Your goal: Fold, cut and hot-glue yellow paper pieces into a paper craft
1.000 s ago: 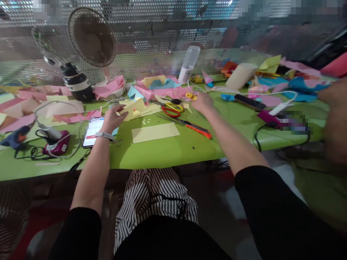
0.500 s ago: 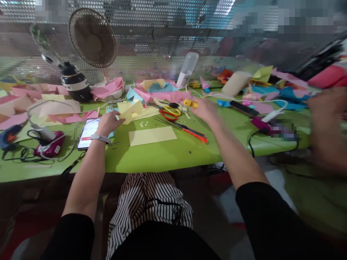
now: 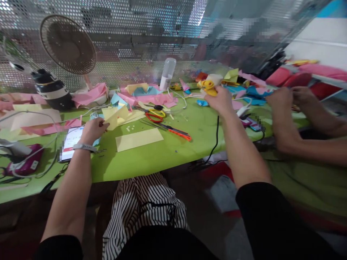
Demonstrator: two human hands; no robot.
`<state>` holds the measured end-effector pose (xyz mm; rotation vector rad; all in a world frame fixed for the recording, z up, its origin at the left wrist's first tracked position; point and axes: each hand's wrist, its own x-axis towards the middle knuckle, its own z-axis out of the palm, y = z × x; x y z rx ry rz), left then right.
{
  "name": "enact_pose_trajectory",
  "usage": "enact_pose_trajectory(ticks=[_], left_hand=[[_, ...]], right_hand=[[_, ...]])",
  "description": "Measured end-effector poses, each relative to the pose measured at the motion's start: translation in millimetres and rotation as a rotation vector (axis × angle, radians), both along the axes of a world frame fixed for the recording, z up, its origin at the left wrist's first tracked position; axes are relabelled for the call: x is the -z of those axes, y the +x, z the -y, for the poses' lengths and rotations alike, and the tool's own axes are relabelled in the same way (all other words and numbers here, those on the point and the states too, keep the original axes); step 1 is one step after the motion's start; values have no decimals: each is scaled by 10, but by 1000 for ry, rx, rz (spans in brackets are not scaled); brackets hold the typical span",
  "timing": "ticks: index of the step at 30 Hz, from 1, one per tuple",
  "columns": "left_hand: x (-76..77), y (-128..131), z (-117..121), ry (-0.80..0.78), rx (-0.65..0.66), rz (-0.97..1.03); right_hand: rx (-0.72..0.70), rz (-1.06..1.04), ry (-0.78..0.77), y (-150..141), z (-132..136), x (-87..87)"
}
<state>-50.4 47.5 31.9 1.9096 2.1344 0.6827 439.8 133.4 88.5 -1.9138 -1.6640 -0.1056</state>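
Note:
My right hand (image 3: 221,101) reaches over the far right part of the table, its fingers closed around a crumpled yellow paper piece (image 3: 207,87) shaped like a small flower. My left hand (image 3: 93,130), wearing a grey wristband, is low over the table. Its fingers are curled together at the edge of a folded yellow paper (image 3: 116,116); I cannot make out what they grip. Beside that wrist lies a lit phone (image 3: 69,144). Between my hands are a flat yellow paper strip (image 3: 139,139), red-and-yellow scissors (image 3: 155,115) and an orange-handled cutter (image 3: 179,133).
Pink and blue papers (image 3: 151,95) line the back, before a metal mesh. A fan (image 3: 69,45), dark bottle (image 3: 51,90) and clear-topped bottle (image 3: 168,74) stand there. A purple power block (image 3: 25,160) with cables sits left. Another person's hands (image 3: 291,101) work at right.
My right hand has carried the yellow piece away from the scissors, to the right and toward the back. The camera view has turned right. My left hand stays by the folded yellow paper.

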Motion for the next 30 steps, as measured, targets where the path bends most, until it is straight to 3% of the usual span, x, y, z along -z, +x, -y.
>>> enact_pose_trajectory(ticks=[5, 10, 14, 18, 22, 30], left_hand=[[15, -38, -36, -11, 12, 53], [68, -77, -54, -44, 61, 104], [142, -91, -42, 4, 79, 100], [266, -140, -63, 4, 165, 288], [344, -184, -88, 19, 201, 368], [142, 4, 50, 17, 190, 587]], right_hand=[[-196, -508, 92, -200, 23, -35], [-581, -987, -116, -893, 206, 88], [-810, -1184, -291, -1499, 312, 206], [-928, -1297, -427, -1961, 370, 264], [-1015, -1300, -469, -2246, 419, 303], [-1008, -1132, -410, -2375, 456, 544]])
